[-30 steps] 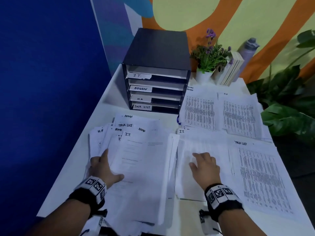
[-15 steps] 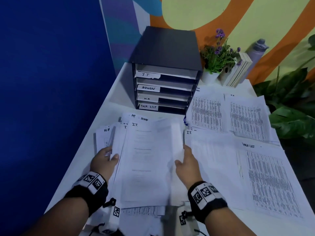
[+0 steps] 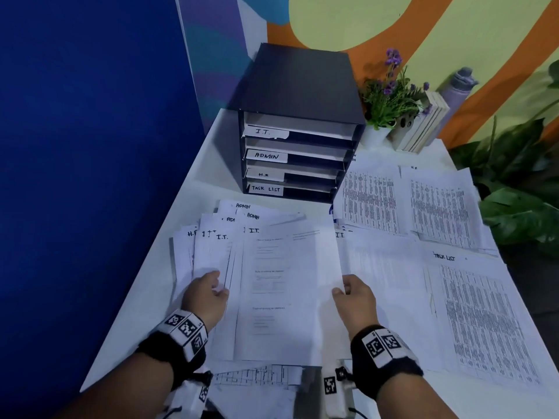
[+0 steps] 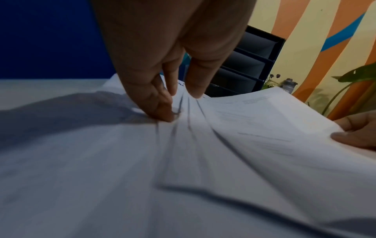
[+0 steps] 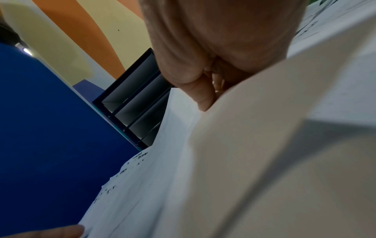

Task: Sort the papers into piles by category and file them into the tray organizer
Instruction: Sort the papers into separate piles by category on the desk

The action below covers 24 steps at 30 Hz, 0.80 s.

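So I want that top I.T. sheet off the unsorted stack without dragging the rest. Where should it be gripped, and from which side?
Pinch the top I.T. sheet at its right long edge, coming from the right: that edge is already lifted off the stack and the right hand pinches it there. The left hand presses down the fanned sheets on the left, so that side looks pinned.
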{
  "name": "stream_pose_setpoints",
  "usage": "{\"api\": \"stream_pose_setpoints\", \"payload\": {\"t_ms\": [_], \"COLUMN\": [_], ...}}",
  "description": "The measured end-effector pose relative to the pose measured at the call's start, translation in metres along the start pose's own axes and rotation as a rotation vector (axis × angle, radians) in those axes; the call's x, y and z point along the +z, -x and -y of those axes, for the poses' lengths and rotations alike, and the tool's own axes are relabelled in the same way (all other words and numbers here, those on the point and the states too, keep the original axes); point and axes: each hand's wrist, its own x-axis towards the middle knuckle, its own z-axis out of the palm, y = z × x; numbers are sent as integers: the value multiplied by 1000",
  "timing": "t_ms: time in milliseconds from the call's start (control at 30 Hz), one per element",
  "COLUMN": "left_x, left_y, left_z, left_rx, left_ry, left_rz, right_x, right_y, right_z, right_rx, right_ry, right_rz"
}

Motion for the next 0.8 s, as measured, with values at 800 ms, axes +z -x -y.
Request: {"api": "stream_pose_setpoints", "payload": {"t_ms": [800], "left_x": [3], "left_y": [1], "left_z": [-24], "left_rx": [25], "left_ry": [378], "left_rz": [-6], "right_x": [-12], "right_y": [-10], "right_z": [-16], "right_rx": [19], "right_ry": [-201], "right_rz": [24]}}
